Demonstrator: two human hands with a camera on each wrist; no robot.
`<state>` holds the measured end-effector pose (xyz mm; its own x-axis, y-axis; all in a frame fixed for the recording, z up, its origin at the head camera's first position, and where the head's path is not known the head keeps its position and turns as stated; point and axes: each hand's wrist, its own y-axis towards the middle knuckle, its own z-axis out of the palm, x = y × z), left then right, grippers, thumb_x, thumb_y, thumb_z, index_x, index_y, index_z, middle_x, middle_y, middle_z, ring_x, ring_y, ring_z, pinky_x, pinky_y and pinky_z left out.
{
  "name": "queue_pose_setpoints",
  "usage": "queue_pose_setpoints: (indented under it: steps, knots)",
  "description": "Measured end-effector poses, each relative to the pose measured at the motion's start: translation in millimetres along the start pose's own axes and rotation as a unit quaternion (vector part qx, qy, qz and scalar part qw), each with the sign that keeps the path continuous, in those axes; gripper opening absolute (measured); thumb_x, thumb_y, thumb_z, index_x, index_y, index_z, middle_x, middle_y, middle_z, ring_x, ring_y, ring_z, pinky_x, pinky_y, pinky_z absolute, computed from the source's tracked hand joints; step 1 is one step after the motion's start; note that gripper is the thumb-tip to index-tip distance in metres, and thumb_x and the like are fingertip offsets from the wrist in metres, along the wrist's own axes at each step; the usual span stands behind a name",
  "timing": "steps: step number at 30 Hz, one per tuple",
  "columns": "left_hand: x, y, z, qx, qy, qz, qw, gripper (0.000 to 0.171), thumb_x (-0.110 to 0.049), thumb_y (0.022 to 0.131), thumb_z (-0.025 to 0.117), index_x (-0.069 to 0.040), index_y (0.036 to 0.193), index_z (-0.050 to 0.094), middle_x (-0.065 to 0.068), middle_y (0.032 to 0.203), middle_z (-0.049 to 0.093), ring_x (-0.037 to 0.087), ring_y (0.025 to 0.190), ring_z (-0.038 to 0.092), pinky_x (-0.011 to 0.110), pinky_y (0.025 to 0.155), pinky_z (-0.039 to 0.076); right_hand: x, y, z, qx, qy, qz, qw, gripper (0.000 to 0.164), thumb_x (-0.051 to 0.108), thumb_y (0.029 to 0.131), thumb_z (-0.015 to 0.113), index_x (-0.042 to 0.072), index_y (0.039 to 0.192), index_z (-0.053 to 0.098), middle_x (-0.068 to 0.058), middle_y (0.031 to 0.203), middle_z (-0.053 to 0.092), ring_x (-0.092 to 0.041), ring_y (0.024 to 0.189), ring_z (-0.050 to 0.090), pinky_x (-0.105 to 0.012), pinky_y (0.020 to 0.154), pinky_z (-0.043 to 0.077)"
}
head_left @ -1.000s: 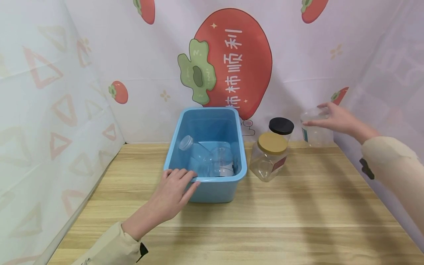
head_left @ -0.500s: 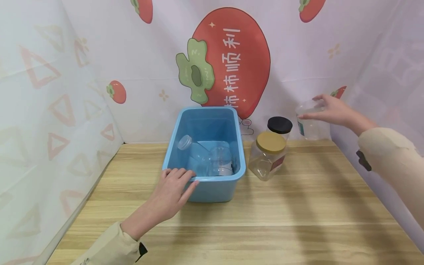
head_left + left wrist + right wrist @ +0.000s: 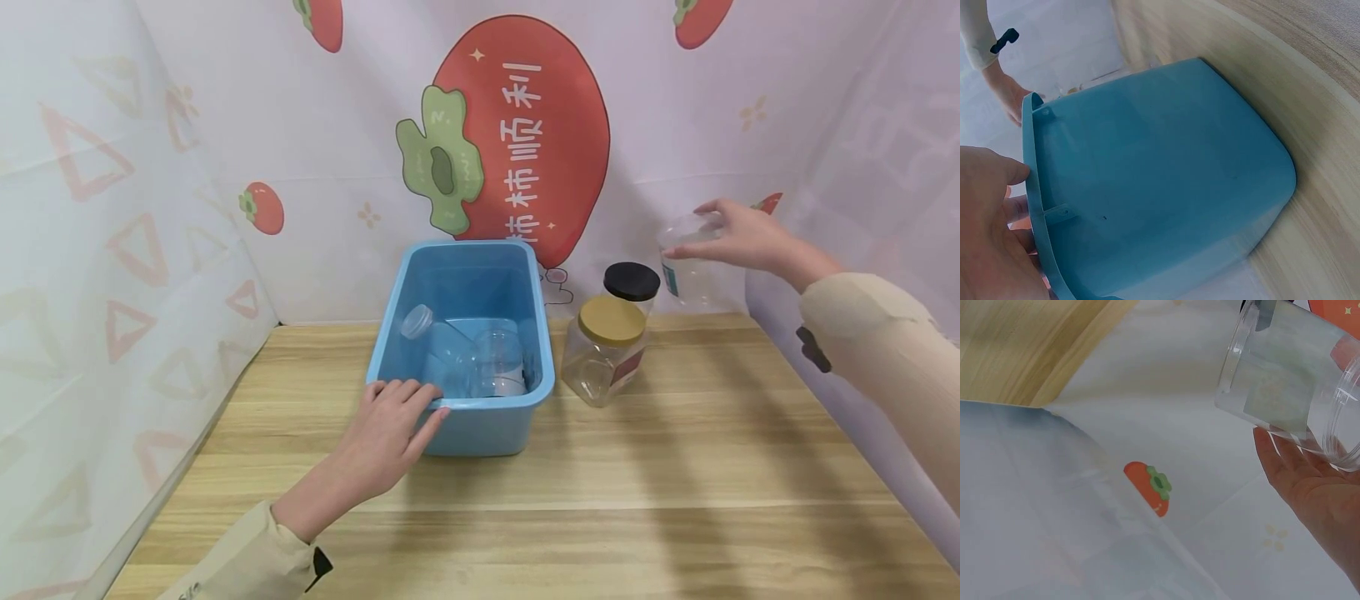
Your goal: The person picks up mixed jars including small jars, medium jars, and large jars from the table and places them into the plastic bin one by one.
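Note:
My right hand [image 3: 738,236] grips the top of a clear lidless jar [image 3: 686,271], which hangs above the table's back right corner; the jar [image 3: 1285,381] fills the upper right of the right wrist view, with my fingers [image 3: 1310,500] under its rim. My left hand [image 3: 390,433] rests on the near rim of a blue plastic bin [image 3: 517,392], fingers lying over the edge. In the left wrist view the bin's outer wall [image 3: 1160,187] is close up, my left hand [image 3: 991,231] at its rim. Inside the bin lie clear containers [image 3: 480,358].
Two clear jars stand right of the bin, one with a tan lid [image 3: 611,321], one behind with a black lid [image 3: 632,281]. Printed curtain walls [image 3: 112,250] close in the wooden table [image 3: 637,492] at left, back and right.
My right hand has lifted the clear jar upward and slightly leftward. The left hand has stayed on the bin's rim.

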<state>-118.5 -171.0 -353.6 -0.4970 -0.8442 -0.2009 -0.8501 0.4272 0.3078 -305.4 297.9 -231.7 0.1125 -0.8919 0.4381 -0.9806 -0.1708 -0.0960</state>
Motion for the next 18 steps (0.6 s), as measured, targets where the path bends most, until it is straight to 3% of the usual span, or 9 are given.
queue_pose_setpoints:
  steps: [18]
  knots:
    - [-0.6, 0.2, -1.8, 0.010, 0.002, -0.005, 0.9999, 0.023, -0.027, 0.108, 0.062, -0.010, 0.120, 0.070, 0.004, 0.110, 0.072, 0.026, 0.105, 0.065, 0.057, 0.097, 0.044, 30, 7, -1, -0.005, 0.002, -0.023, 1.000, 0.110, 0.061, 0.092, 0.073, -0.004, 0.163, 0.020, -0.039, 0.161, 0.032, -0.056, 0.146, 0.036, -0.072, 0.111, 0.036]
